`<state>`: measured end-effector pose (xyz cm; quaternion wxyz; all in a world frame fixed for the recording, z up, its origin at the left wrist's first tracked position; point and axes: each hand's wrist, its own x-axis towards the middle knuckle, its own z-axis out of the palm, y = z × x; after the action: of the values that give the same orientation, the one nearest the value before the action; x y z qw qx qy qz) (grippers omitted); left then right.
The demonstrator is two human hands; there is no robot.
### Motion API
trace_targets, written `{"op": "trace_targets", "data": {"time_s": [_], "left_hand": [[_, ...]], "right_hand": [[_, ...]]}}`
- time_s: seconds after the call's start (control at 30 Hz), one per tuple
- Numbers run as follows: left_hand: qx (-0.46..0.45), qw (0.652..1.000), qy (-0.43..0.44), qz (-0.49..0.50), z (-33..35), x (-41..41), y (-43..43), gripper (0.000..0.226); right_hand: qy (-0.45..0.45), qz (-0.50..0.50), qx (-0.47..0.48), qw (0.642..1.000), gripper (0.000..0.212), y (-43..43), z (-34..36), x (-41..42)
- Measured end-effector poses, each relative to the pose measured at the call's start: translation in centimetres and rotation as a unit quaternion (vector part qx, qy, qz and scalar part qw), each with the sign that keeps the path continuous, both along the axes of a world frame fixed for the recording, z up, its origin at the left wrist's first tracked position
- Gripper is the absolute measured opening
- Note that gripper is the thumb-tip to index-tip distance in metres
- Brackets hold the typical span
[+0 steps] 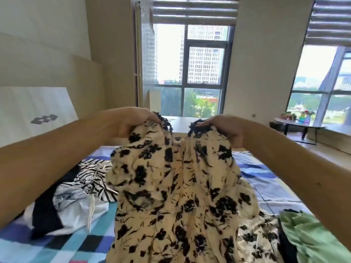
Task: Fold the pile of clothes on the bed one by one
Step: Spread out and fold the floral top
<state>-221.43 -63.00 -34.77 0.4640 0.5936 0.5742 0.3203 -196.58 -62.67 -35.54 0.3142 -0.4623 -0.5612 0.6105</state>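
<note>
- I hold the dress up at mid frame. My left hand and right hand each grip its dark-trimmed top edge, fingers curled round the cloth.
- The hands sit apart at about the same height, I judge so the cloth hangs open and shows its shape before folding.
- Its lower part drapes onto the bed at the bottom of the frame, so the bed carries some of the weight.
- The pile, striped and white pieces, lies at lower left just beside the dress. A green garment lies at lower right.
- As I read it, this piece is not yet folded; next it wants laying flat on the bed.
</note>
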Motion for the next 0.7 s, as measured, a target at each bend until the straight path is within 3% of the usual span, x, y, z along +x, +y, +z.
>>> {"op": "trace_targets", "data": {"time_s": [0.07,0.2,0.3,0.4,0.53,0.63,0.7], "left_hand": [[0.025,0.999,0.006,-0.039,0.2,2.0,-0.8,0.027],[0.062,0.986,-0.038,-0.149,0.6,3.4,-1.8,0.039],[0.144,0.983,0.023,-0.114,-0.2,2.8,-2.3,0.039],[0.218,0.975,0.05,0.008,-1.2,1.6,-1.7,0.038],[0.18,0.98,-0.08,0.035,-1.3,1.0,-2.0,0.047],[0.179,0.974,-0.134,0.031,-1.0,0.8,-2.4,0.038],[0.173,0.972,-0.158,0.016,-0.8,0.8,-2.7,0.033]], "right_hand": [[0.044,-0.003,0.012,0.999,0.016,-0.1,-0.1,-2.4],[0.135,-0.047,0.094,0.985,0.013,-0.9,0.7,-5.0],[0.152,0.019,0.105,0.983,0.028,-1.9,1.2,-4.3],[0.102,0.069,0.149,0.981,0.039,-2.2,1.5,-3.0],[0.052,-0.065,0.363,0.928,0.021,-0.9,0.9,-1.3],[-0.047,-0.006,0.362,0.931,0.062,-0.8,-1.1,-0.7],[-0.139,0.099,0.306,0.937,0.057,-1.6,-2.8,-1.0]]}}
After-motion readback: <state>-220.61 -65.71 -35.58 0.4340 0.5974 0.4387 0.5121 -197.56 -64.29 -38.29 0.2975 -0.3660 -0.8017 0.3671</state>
